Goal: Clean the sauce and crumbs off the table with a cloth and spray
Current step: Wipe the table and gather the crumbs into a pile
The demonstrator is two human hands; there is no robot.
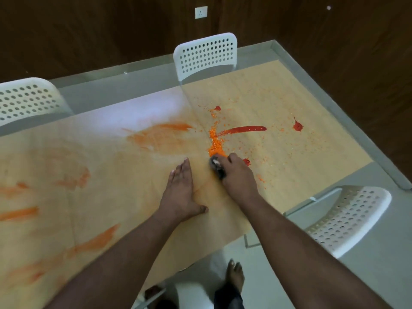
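R hand (237,175) closed round a bunched grey cloth (216,166), pressing it on the tabletop (111,197) at near end of a heap of orange crumbs (215,142). L hand (181,192) open, flat on tabletop just beside R hand, fingers together, thumb out. Red sauce streak (245,129) runs right from crumb heap; sauce blobs further right (297,126) and beyond the heap (217,108); one partly hidden by R hand. Loose crumbs scattered right of heap. Faint orange smears (160,136) over left part of tabletop. Three white perforated chairs (206,55) round table. Spray bottle not seen.
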